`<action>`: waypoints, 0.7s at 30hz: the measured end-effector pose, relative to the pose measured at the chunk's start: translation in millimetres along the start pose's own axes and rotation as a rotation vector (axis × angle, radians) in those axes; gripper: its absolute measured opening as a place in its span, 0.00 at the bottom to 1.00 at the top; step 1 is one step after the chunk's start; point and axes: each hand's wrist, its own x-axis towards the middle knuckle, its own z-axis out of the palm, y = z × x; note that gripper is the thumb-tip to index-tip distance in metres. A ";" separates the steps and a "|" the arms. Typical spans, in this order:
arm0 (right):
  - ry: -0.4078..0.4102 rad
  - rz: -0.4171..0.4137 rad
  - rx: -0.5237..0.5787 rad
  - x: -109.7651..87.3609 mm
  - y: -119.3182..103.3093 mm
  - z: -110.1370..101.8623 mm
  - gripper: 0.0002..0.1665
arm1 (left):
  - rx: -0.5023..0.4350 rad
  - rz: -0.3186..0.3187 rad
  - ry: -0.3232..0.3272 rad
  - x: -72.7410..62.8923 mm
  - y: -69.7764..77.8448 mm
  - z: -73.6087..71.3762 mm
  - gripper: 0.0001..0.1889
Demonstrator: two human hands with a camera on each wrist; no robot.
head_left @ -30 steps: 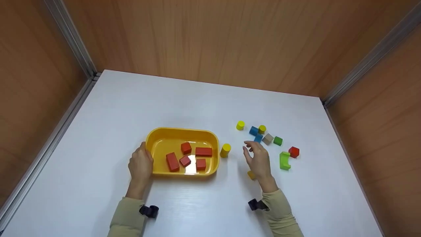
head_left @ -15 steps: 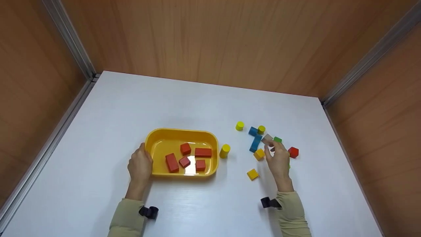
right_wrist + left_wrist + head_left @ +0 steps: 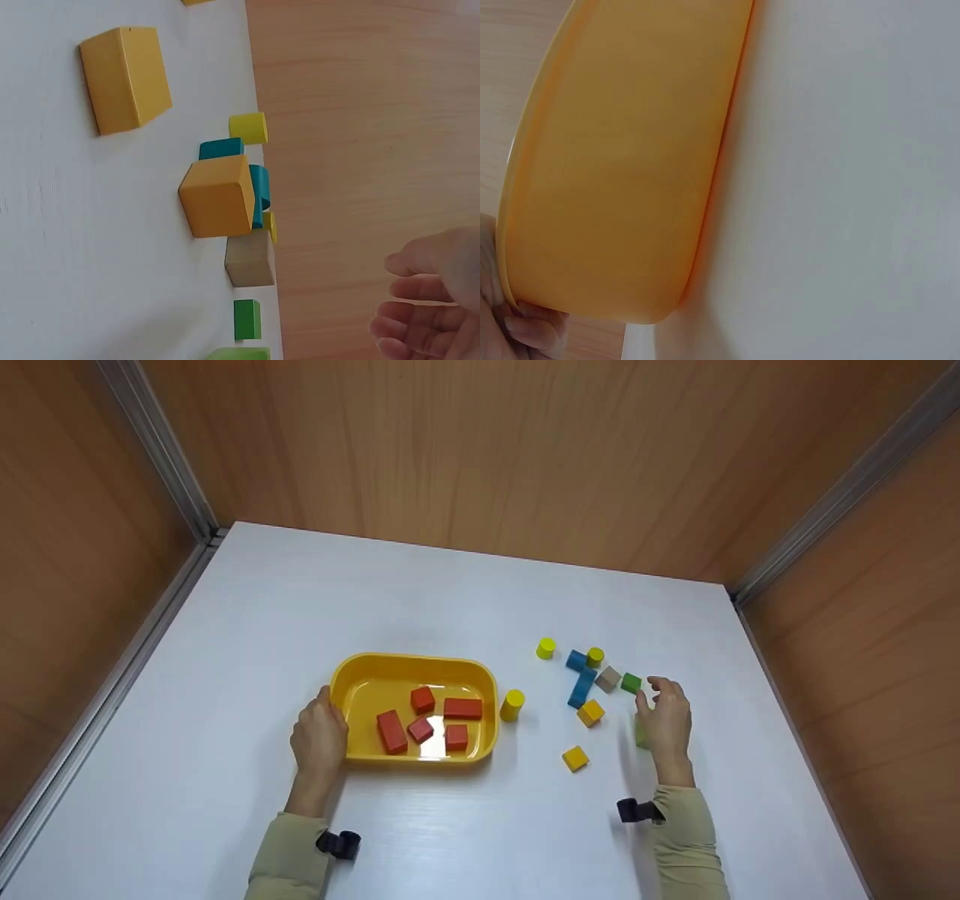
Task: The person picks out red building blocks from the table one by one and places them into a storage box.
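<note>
My left hand grips the left rim of a yellow plastic tray; in the left wrist view its fingers curl at the tray's corner. Inside the tray lie several red blocks, such as a long one and a cube. Over the right side of the table hovers my right hand, fingers bent loosely, nothing between them in the right wrist view. Beneath it a light green block is mostly covered. Just left of its fingertips sits a green block. No red block shows outside the tray.
Between tray and right hand are yellow cylinders, orange-yellow cubes, a long blue block, a short blue piece and a plain wooden cube. Wooden panels wall the white table.
My right hand has moved right, away from the blue and orange-yellow blocks, and now covers where the loose red block was. My left hand and the tray stay put.
</note>
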 end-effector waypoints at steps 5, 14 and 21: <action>-0.026 0.050 -0.031 7.6 15.0 -2.8 0.17 | 0.002 -0.003 -0.004 0.0 0.9 -0.4 0.17; -0.099 0.143 -0.078 18.3 34.6 -7.8 0.21 | 0.011 -0.019 -0.015 0.9 1.1 -0.7 0.17; -0.207 0.255 -0.093 23.6 48.9 -4.6 0.24 | 0.012 -0.049 -0.057 1.7 1.6 -0.7 0.19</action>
